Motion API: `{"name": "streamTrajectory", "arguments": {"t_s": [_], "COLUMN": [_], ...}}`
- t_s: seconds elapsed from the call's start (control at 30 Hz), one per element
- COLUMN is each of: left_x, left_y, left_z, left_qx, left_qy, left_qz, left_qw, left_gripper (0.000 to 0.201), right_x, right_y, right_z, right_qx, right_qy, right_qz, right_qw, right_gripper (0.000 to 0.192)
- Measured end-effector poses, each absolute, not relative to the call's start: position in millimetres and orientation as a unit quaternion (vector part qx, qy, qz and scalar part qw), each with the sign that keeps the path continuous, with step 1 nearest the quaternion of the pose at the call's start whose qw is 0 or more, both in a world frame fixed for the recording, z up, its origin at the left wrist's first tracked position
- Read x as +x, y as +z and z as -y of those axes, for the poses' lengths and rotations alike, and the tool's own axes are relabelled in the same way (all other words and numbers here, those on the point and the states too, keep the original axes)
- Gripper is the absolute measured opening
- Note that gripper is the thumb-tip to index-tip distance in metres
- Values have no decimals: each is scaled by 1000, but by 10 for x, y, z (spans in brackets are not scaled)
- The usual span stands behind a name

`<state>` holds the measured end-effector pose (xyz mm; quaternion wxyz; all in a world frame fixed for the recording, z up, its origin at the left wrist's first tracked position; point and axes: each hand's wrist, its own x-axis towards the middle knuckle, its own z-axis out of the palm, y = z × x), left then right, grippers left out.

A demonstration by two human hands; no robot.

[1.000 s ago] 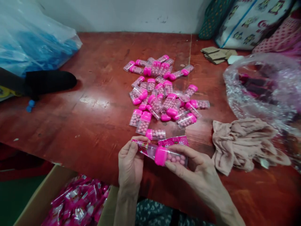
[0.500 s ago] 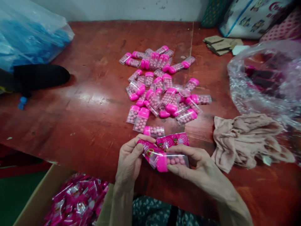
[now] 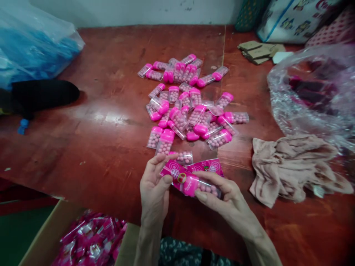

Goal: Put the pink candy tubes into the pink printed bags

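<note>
Above the tabletop's near edge, a pink-capped bottle meets a printed wrapper.
Left hand pinches the wrapper; right hand, nearer to the bottle, pinches its clear body. The bottle's long axis runs sideways, capped end leftward, overlapping with the wrapper. Pink balls are inside it; below the near edge, at left, a cardboard box holds pink packets.

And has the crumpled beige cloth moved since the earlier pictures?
No; judged against the red wooden table, the crumpled beige cloth has not shifted.

Pale wall — reddish table — green floor
</note>
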<state>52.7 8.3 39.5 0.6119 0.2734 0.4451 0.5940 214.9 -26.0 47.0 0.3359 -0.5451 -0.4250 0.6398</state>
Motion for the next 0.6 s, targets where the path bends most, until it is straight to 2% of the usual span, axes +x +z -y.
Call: {"name": "streamTrajectory", "arguments": {"t_s": [0.1,0.17,0.3,0.37,0.47,0.6], "left_x": [605,659,747,762,744,691], "left_y": [431,475,571,605,630,648], "left_z": [-39,5,70,84,103,163], "left_qx": [229,207,162,148,152,172], "left_qy": [602,578,537,532,527,514], "left_qz": [-454,-457,-474,-484,-486,-452], "left_qw": [616,644,678,678,680,709], "left_gripper": [54,48,19,12,12,21], "right_x": [2106,2066,1973,1930,1876,1812], "right_y": [485,494,519,536,563,610], "right_z": [283,298,314,322,349,414], "right_qx": [-564,-558,-526,-527,-542,-533], "right_qy": [611,600,544,515,518,567], "right_qz": [439,451,507,517,494,472], "right_qw": [341,354,413,434,440,415], "right_gripper": [35,35,32,33,25,12]}}
